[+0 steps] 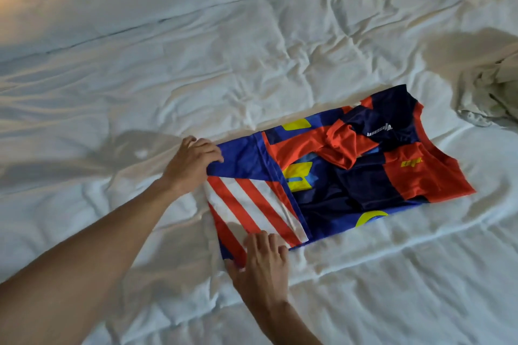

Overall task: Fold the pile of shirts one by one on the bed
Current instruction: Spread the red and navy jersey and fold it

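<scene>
White rumpled bed (pixel 252 36) sheet fills the whole view, creases everywhere, warm light patch at far left corner. Left forearm comes in from the near-left edge, reaching right and far. Left hand (pixel 190 164) sits at the far-left corner of the shirt (pixel 350 176), fingers curled over the blue hem edge, pinching the fabric there. Right hand (pixel 263 258) enters from the near edge, centre, fingers curled on the near-left corner of the same shirt, thumb at the edge, gripping the red-and-white striped part. Both grips closed on cloth, one corner each. Hem end between the two hands is slightly lifted and turned over toward the right, showing red and white stripes and a blue band. Shirt lies centre-right on the bed, long axis running left to right and slightly far, sides already folded inward into a narrow strip. Colours: navy, blue, red-orange blocks, yellow shapes, small white lettering near the collar end, small yellow mark on the red panel. Collar end points right. Bunched red sleeve sits on top, middle. Far right edge: crumpled pale cloth heap (pixel 493 92), well apart from the shirt, partly cut off.
</scene>
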Available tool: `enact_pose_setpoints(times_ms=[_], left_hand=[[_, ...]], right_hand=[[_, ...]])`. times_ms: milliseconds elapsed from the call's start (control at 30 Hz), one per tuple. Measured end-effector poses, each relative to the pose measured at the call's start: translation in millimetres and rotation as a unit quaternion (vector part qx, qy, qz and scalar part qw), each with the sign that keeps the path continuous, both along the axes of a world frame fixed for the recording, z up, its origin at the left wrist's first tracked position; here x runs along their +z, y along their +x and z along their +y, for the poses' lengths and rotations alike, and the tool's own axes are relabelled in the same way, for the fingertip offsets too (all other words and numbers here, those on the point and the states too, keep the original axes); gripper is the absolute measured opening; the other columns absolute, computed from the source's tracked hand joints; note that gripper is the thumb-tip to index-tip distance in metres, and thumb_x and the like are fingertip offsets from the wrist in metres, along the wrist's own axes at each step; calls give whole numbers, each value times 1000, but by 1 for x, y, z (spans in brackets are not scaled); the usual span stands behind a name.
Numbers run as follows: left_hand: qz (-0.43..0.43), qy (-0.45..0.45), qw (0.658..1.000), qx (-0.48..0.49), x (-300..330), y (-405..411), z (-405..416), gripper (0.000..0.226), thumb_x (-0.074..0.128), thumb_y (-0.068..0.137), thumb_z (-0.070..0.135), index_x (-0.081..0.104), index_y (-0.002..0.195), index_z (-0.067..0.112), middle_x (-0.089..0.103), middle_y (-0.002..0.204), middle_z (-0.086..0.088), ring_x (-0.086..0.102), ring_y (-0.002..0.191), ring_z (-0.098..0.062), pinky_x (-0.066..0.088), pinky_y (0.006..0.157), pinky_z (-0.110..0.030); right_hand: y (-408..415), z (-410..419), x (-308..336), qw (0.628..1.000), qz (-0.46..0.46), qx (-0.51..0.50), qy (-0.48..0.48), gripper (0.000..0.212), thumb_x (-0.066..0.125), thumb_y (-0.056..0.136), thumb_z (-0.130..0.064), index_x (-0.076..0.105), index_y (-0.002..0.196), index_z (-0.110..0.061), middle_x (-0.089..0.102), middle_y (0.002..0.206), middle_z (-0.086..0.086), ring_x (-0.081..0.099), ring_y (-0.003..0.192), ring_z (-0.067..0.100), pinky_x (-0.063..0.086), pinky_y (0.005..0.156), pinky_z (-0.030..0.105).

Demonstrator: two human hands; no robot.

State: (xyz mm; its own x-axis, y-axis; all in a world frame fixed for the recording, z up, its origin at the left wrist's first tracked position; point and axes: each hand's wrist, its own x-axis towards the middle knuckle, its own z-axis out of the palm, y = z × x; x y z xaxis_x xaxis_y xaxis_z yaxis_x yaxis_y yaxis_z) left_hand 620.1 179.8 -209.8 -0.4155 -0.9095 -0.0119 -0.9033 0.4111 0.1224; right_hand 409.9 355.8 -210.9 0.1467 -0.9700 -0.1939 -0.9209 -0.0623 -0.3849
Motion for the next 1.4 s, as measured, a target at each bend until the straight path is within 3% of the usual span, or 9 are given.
enact_pose_setpoints(times_ms=[167, 333, 533, 700, 867, 1000, 1100, 1200, 1400], left_hand=[[-134, 65, 989, 8, -17, 18, 38, 75, 75, 58, -10, 67, 126, 20, 61, 137, -1, 55, 129, -29, 37, 105, -59], [-105, -13, 994, -13, 1, 13, 39, 35, 80, 63, -5, 80, 87, 20, 77, 100, 1, 71, 99, -28, 47, 96, -58], [-129, 5, 991, -39, 53, 43, 47, 17, 49, 58, 15, 62, 49, 23, 60, 58, 7, 65, 82, -24, 36, 98, -44], [17, 168, 981, 95, 90, -10, -11, 21, 39, 60, 24, 55, 54, 10, 52, 54, -7, 54, 59, -29, 46, 60, -33], [276, 251, 910, 179, 89, -123, -84, 18, 65, 79, 16, 70, 62, 17, 56, 51, 14, 52, 53, 0, 43, 59, -17], [423, 257, 834, 245, 57, -201, -125, 18, 83, 67, 33, 77, 83, 27, 72, 78, 6, 64, 78, -6, 45, 77, -17], [353, 301, 847, 261, 26, -228, -135, 20, 79, 58, 39, 75, 77, 33, 72, 75, 11, 66, 80, -10, 45, 73, -20], [283, 240, 897, 239, 14, -241, -140, 11, 71, 70, 19, 74, 71, 30, 71, 71, 8, 67, 78, -12, 47, 69, -20], [299, 190, 913, 201, 18, -286, -178, 19, 68, 77, 11, 78, 85, 26, 75, 82, 0, 68, 86, -14, 47, 75, -20]], right_hand=[[26, -2, -4, 997, 21, 26, 69, 52, 77, 42, -56, 64, 74, -18, 60, 69, 0, 61, 67, 23, 55, 62, 37], [23, -4, -5, 990, -86, -30, 112, 22, 55, 88, -22, 70, 104, -20, 72, 93, -2, 67, 84, 17, 55, 81, 28], [23, 12, 25, 896, -345, -17, 279, 27, 56, 68, -30, 73, 72, -10, 66, 62, 4, 55, 57, 10, 46, 61, 29], [-33, -22, 51, 815, -482, -173, 269, 14, 56, 66, -23, 63, 59, -14, 51, 52, -5, 47, 53, 10, 41, 54, 28], [-150, -82, 48, 783, -498, -336, 163, 27, 56, 88, 2, 67, 67, -13, 56, 57, -2, 51, 56, 13, 47, 52, 24], [-229, -110, 15, 823, -385, -414, 61, 24, 58, 91, -2, 72, 81, -19, 67, 63, -8, 63, 64, 18, 57, 65, 34], [-253, -118, 0, 872, -291, -390, 62, 16, 70, 86, -13, 71, 92, -27, 72, 76, -9, 70, 76, 15, 56, 80, 38], [-261, -123, -1, 892, -281, -351, 50, 29, 71, 81, -7, 67, 85, -35, 68, 70, -18, 65, 67, -3, 51, 70, 15], [-291, -145, 0, 852, -296, -430, -25, 22, 62, 85, -3, 72, 90, -21, 71, 76, -10, 67, 75, 10, 52, 69, 20]])
